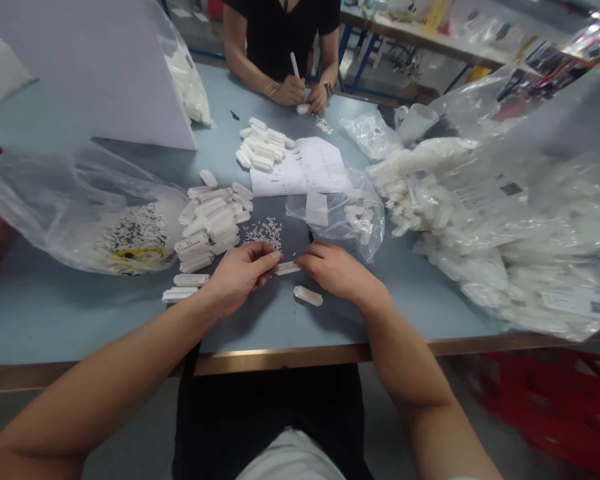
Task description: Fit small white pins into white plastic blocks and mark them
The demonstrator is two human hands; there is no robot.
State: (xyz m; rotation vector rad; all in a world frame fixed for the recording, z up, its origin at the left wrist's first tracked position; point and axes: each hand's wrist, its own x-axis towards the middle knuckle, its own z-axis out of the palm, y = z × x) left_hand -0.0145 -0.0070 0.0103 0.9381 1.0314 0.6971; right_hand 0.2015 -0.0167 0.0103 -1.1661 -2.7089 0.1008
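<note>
And look at this: at the near side of the blue laminate table (300, 327), the left hand (237, 277) was curled and the right hand (337, 270) curved toward it, their fingers nearly meeting above a ribbed white plastic connector (287, 268). Was anything gripped? You couldn't tell! A second connector (309, 295) lay just below. Out on the table, a loose heap of connectors (205, 227) sat beside tiny white pins (265, 233), while a crinkled clear bag (505, 227) bulged with white parts, plenty left there!

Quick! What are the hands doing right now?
Left hand: curled closed, cannot tell if it holds anything.
Right hand: loosely open, beside a white plastic strip, not clearly holding it.
</note>
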